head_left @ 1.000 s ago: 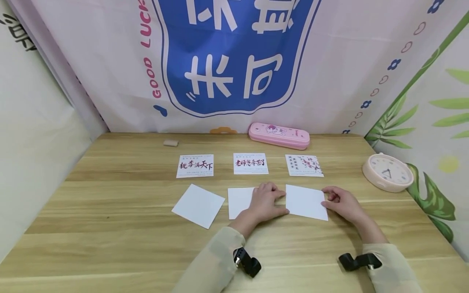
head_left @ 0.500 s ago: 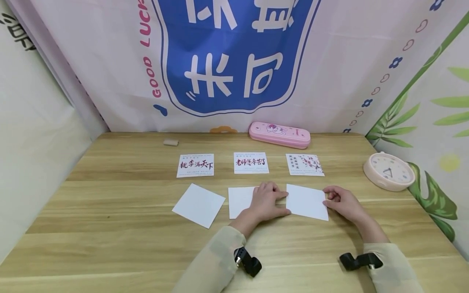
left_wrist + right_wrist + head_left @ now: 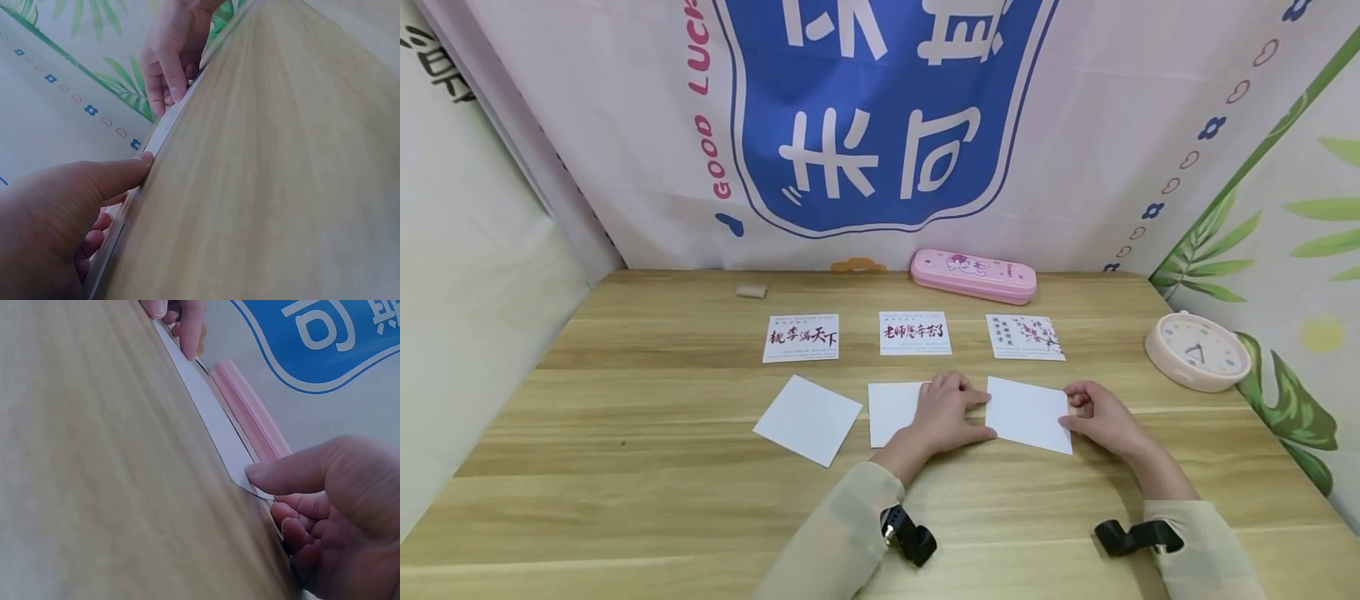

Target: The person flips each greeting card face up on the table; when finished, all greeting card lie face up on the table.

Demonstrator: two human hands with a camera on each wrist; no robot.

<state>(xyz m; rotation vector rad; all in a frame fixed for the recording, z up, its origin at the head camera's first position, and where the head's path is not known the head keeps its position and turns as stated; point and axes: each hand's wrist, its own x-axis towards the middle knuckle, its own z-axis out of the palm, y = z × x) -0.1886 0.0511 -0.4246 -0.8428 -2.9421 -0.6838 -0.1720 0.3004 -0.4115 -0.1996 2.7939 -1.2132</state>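
A blank white card (image 3: 1027,415) lies on the table between the two hands. My left hand (image 3: 942,414) touches its left edge with thumb and forefinger spread apart, while the palm covers part of a second blank card (image 3: 891,412). At the opposite edge, my right hand (image 3: 1101,418) has its fingers curled and pinches the card near the upper right corner; in the right wrist view the thumb (image 3: 269,478) lies on the card's top face (image 3: 215,431). Further left a third blank card (image 3: 808,420) lies turned at an angle, apart from both hands.
Behind is a row of printed cards: two with red lettering, left (image 3: 801,337) and middle (image 3: 915,333), and one with blossoms (image 3: 1026,337). A pink pencil case (image 3: 973,276) and a small eraser-like block (image 3: 751,291) sit at the back; a pink clock (image 3: 1198,352) stands right.
Both hands stay at the same card. Its right edge and the right thumb shift very slightly; otherwise the cards keep their places.
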